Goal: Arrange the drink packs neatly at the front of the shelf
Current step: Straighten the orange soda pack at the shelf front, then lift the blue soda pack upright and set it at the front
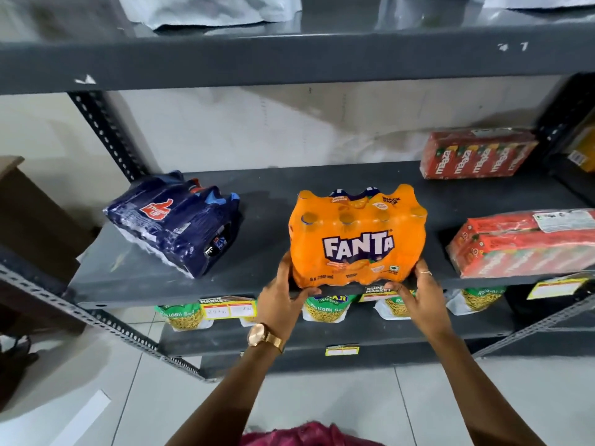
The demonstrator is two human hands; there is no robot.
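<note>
Both hands are clamped on the lower corners of the orange Fanta pack (357,236): the left hand (285,299) cups its bottom-left corner with the thumb hooked under the front edge, and the right hand (418,294) mirrors it at the bottom-right, fingers spread up the side and thumb tucked below. The pack stands upright between them, its base at the very front lip of the grey shelf (257,284), label facing out. The likeliest trouble is right here: with the thumbs under the base and the pack so close to the lip, letting go before the bottoles sit fully on the board could let it tip forward off the shelf. The shrink-wrap looks slick and soft, so a grip low on the corners may slide rather than steer. Well off to the left of the left hand, the dark blue pack (175,222) lies tilted and skewed, set back from the edge; dragging it by its loose wrap could tear the film. To the right of the right hand a red carton pack (521,243) sits near the front at an angle, and another red carton pack (476,154) rests far back beyond it, a long reach past the Fanta that risks an elbow knocking it.
</note>
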